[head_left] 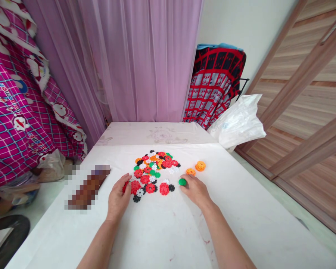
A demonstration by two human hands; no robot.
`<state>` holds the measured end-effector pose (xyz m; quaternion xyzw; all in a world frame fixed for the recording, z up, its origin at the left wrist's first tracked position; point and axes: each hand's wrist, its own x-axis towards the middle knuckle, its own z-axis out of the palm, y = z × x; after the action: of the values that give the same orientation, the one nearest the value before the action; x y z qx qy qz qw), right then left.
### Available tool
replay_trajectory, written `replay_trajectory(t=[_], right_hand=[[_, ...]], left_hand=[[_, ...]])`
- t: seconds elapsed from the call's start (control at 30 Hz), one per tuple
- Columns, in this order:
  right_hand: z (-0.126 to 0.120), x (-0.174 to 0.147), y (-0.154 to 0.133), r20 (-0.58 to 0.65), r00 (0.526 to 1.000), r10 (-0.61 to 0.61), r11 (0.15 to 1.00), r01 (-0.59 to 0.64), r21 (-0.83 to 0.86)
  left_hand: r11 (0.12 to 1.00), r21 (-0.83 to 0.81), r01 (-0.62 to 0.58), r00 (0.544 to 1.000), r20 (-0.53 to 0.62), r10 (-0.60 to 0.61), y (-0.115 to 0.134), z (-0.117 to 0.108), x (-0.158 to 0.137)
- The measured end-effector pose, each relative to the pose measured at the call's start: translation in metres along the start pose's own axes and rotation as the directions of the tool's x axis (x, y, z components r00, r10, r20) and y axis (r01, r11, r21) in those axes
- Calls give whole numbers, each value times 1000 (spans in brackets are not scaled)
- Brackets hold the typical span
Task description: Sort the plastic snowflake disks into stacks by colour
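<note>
Notched plastic snowflake discs in red, orange, green, black and white lie in a loose pile [154, 164] on the white-covered table [162, 231]. At the pile's left edge, my left hand [119, 194] curls its thumb and fingers around a red disc [125, 186], partly hidden by them. My right hand [195, 188], right of the pile, pinches a green disc [182, 182] between thumb and fingers; whether several are stacked there I cannot tell. Just beyond that hand are an orange disc [190, 172] and a small stack of orange discs [201, 166].
A pixelated brown object [88, 188] lies on the table's left side. At the far right corner stands a white plastic bag [236, 121], beside a chair draped in red-and-black cloth [212, 82]. Purple curtains [148, 59] hang behind, and a wooden wardrobe [310, 123] stands at right.
</note>
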<state>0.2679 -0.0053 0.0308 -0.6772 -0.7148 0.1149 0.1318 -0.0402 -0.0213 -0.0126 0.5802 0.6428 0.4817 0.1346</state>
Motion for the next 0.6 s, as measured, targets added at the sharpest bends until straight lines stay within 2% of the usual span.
replay_trajectory(t=[0.27,0.37,0.5,0.6], right_hand=[[-1,4,-1,28,999,21,1000,-21,-21],[-7,4,-4,0,1000,15,1000,-15,-10],[-9,13,-28,-50,995,-85,996,84,-7],[-1,29,-55,25,985,-173,984,174,-37]], left_hand=[[1000,-14,0,1000,1,0,-1,1,-1],[1000,-23,-4,1000,2,4,-1,1,-2],[1000,-27,-3,1000,-8,3,-1,2,-1],[1000,-27,-5,1000,-19,5,-2,2,-2]])
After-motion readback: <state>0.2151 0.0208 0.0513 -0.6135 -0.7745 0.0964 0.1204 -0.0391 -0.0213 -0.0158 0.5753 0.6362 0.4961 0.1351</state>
